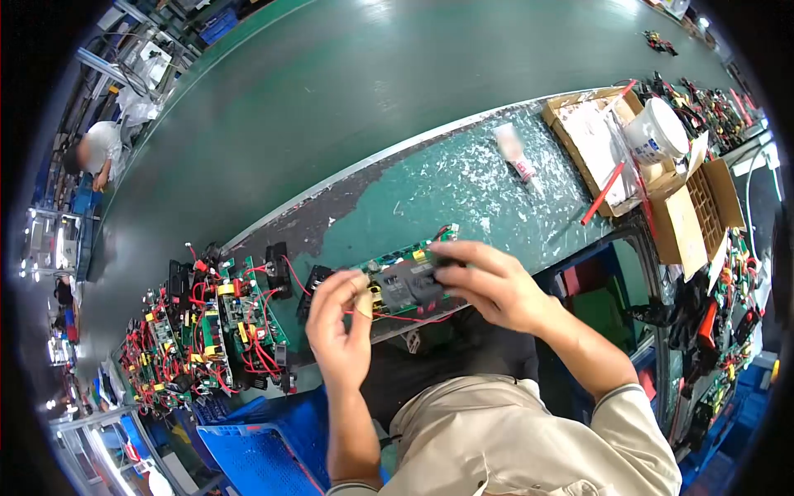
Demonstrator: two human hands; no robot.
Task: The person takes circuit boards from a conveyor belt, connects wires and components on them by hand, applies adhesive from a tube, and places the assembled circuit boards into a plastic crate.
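Note:
A green circuit board (395,261) with a black cover (407,283) on it lies at the bench edge in front of me. My left hand (341,324) is at the board's left end, its thumb and fingers bent towards each other near some yellow parts; whether they pinch anything is too small to tell. My right hand (493,285) reaches over the right end, fingers curled on the black cover. Thin red wires run below the board. Left of it sits a black part (317,279), partly behind my left hand.
Many wired circuit boards (211,326) are piled at the left, above a blue crate (263,453). On the right are a tube (517,155), a cardboard box (576,149), a white bucket (656,132) and a divided carton (699,215). Another person (101,149) is at the far left.

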